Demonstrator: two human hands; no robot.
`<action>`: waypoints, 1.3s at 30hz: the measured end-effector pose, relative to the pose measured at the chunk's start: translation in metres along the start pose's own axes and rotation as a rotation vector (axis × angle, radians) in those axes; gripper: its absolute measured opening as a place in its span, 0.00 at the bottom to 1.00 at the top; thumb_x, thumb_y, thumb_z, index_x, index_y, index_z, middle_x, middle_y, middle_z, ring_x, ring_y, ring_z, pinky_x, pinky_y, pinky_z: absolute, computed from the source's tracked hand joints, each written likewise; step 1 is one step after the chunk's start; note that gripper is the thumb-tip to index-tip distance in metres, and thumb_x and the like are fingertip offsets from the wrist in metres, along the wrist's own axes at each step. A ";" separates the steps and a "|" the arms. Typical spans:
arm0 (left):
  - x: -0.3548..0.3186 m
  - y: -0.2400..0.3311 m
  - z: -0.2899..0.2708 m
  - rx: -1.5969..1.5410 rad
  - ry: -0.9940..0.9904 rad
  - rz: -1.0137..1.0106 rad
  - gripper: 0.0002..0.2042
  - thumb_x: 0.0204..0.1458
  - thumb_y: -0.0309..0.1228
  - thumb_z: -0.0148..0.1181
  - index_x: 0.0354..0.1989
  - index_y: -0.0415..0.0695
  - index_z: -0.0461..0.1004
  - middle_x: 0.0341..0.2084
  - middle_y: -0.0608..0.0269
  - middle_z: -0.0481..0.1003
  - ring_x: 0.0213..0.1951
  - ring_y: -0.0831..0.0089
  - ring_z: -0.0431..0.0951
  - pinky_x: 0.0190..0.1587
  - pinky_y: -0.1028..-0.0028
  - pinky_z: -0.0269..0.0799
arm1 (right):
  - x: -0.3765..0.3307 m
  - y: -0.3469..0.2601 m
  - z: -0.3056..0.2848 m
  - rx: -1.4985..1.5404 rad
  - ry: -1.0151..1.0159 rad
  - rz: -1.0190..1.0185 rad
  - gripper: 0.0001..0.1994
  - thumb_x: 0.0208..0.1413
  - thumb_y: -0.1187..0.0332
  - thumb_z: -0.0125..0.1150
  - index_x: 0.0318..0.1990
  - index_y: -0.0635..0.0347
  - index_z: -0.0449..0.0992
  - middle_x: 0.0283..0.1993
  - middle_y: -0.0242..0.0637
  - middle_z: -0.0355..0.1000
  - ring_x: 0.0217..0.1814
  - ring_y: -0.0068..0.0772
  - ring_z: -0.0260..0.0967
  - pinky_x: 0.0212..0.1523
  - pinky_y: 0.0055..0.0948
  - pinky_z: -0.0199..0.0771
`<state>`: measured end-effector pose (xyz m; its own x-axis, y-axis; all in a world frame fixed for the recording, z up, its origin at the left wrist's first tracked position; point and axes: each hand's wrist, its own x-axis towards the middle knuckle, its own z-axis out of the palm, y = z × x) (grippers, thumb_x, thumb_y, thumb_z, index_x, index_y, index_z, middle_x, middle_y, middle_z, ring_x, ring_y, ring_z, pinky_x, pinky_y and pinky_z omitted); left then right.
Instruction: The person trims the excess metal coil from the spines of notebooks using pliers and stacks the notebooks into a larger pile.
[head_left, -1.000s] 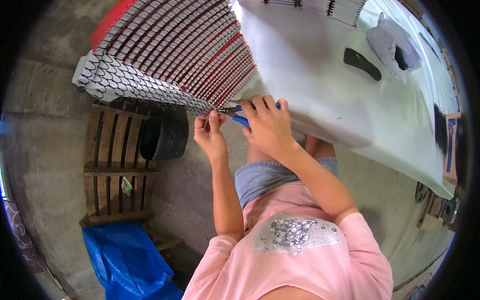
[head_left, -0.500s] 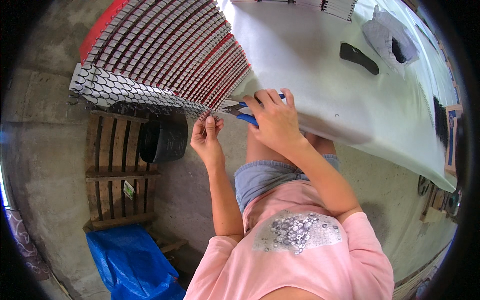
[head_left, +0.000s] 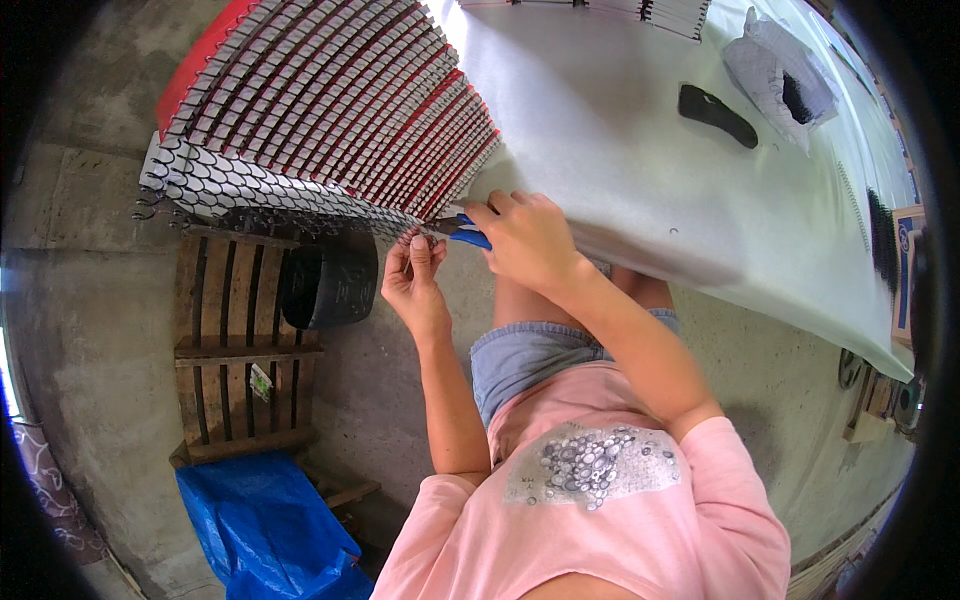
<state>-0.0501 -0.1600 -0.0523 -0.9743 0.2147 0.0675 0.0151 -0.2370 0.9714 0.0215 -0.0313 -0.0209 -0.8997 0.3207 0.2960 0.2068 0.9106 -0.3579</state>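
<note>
A large lattice of dark wires and pale pieces with red strips lies over the table's left end. Along its near side hangs a band of dark looped wire mesh. My left hand pinches the lower corner of this mesh between thumb and fingers. My right hand is wrapped round blue-handled pliers. Their jaws point left and reach the mesh right beside my left fingertips. Whether the jaws grip a wire is too small to tell.
The table has a pale sheet over it. On it lie a dark sole-shaped piece and a whitish plastic bag. Below left are a black bin, a wooden pallet and a blue tarp.
My right hand has moved left with the pliers, bringing the jaws in to the mesh corner, and its fingers have closed further round the handles. My left hand stays nearly still.
</note>
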 end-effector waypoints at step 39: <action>0.002 0.012 0.008 -0.352 -0.043 -0.151 0.05 0.56 0.30 0.53 0.34 0.43 0.67 0.25 0.73 0.67 0.24 0.87 0.60 0.23 0.86 0.54 | -0.001 -0.004 -0.015 0.042 0.238 -0.037 0.22 0.35 0.63 0.65 0.43 0.51 0.72 0.38 0.33 0.67 0.45 0.33 0.64 0.47 0.43 0.56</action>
<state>-0.0503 -0.1545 -0.0382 -0.9494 0.3094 -0.0536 -0.2130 -0.5089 0.8340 0.0268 -0.0311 -0.0068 -0.7895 0.3438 0.5083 0.1544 0.9130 -0.3776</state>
